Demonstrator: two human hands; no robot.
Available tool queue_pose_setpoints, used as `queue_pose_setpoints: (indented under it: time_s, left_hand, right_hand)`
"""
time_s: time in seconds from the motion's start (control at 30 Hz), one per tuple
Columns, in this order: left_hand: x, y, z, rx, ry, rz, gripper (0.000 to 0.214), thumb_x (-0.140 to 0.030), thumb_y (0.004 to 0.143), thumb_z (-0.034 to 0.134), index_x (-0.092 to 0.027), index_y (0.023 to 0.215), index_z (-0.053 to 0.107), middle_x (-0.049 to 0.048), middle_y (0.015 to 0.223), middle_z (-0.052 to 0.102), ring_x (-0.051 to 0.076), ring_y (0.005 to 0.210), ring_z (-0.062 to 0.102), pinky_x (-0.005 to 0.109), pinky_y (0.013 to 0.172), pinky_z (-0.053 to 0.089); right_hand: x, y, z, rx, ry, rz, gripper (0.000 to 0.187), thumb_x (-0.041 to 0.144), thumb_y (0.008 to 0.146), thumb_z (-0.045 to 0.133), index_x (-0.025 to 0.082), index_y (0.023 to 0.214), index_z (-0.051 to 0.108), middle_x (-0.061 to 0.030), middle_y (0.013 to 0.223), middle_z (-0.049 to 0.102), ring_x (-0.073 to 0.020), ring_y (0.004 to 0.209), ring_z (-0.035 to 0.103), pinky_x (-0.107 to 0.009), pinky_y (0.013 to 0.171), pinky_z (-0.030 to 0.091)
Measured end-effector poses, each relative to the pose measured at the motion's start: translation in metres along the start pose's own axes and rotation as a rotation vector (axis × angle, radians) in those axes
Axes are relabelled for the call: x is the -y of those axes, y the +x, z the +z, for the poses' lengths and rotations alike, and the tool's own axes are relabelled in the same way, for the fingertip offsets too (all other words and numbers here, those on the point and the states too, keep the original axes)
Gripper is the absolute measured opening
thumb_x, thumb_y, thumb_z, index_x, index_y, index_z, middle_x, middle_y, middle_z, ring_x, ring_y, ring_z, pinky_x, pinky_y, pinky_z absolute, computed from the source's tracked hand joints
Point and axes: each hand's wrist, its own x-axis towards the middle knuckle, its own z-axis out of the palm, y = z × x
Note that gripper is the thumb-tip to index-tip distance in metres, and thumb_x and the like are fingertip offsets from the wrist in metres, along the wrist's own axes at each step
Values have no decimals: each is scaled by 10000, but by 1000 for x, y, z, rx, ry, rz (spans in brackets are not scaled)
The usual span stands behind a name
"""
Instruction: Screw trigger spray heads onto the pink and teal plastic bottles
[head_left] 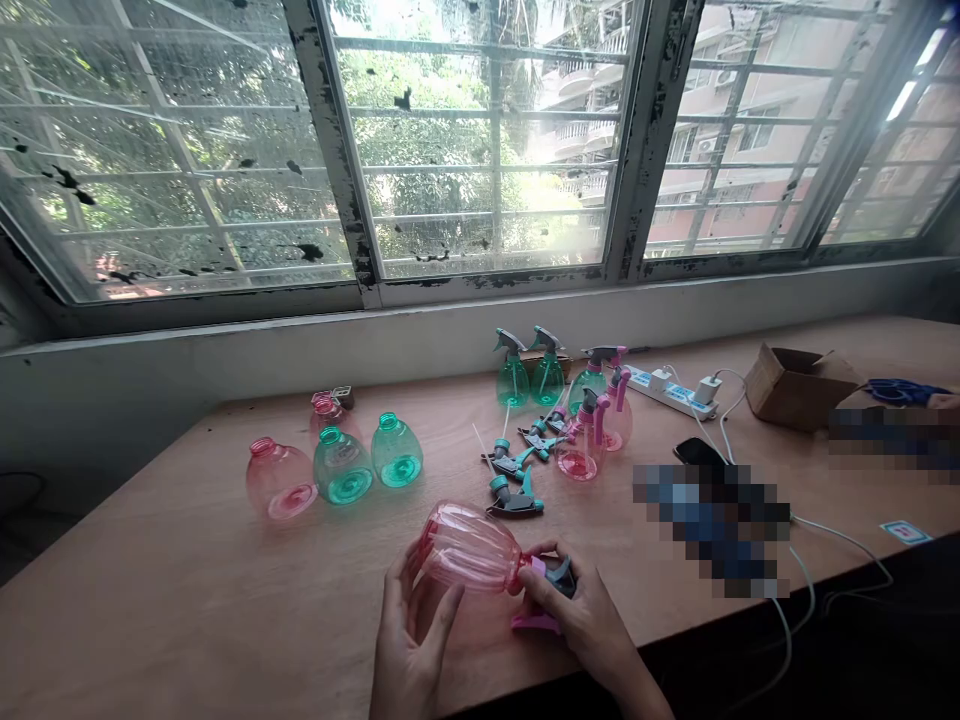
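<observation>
A pink translucent spray bottle [471,548] lies on its side between my two hands, a little above the table. My left hand [420,615] is curled around its base end. At the neck, my right hand [574,600] grips a grey and pink spray head [559,577], its fingers partly hiding where head and bottle meet. Several grey and teal spray heads [516,497] with thin tubes lie just beyond the bottle. To the left stand bottles without heads: a pink bottle [281,480], another pink one behind it, a green bottle [343,467] and a second green bottle [397,452].
Green spray bottles [513,382] and pink spray bottles [579,450] with heads stand at the back. A power strip [671,390], a phone [699,452], cables and a cardboard box [799,388] are on the right. The table's front edge runs beneath my right forearm.
</observation>
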Motion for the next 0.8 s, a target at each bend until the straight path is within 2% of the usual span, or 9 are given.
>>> queue_pose_setpoints:
  time_s: [0.1, 0.3, 0.5, 0.6, 0.8]
  left_hand:
    - [-4, -3, 1, -23, 29, -16, 636, -454, 686, 818, -278, 1237, 554, 62, 1326, 635, 276, 1256, 591, 400, 1106, 446]
    - [-11, -4, 0, -46, -22, -60, 596, -540, 692, 796, -242, 1138, 536, 84, 1227, 680, 247, 1129, 666, 308, 948, 541]
    - [-3, 1, -6, -58, -13, -14, 509, -474, 713, 813, -240, 1104, 585, 62, 1174, 709, 217, 1093, 686, 260, 928, 547]
    - [2, 4, -10, 13, -17, -17, 522, -440, 751, 794, -269, 1202, 593, 55, 1236, 715, 221, 1120, 687, 260, 934, 559]
    - [4, 5, -13, 111, -5, 15, 527, -415, 822, 732, -352, 1322, 575, 19, 1435, 599, 249, 1306, 569, 303, 1054, 501]
  right_hand:
    - [0, -1, 0, -3, -4, 1, 371, 515, 829, 728, 184, 943, 606, -23, 770, 747, -172, 618, 678, -292, 622, 541]
    - [-2, -1, -1, 7, 4, 1, 368, 512, 831, 727, 185, 946, 602, -14, 727, 725, -180, 610, 673, -319, 627, 558]
    - [-1, 0, -1, 12, 19, 1, 374, 511, 835, 724, 181, 957, 596, -32, 772, 739, -179, 621, 670, -336, 644, 566]
    - [-1, 1, 0, 15, 29, 8, 376, 506, 844, 715, 177, 972, 586, -41, 809, 742, -172, 620, 665, -342, 641, 569]
    - [0, 0, 0, 6, 39, 5, 364, 502, 848, 713, 179, 960, 590, -33, 800, 742, -162, 614, 657, -315, 624, 546]
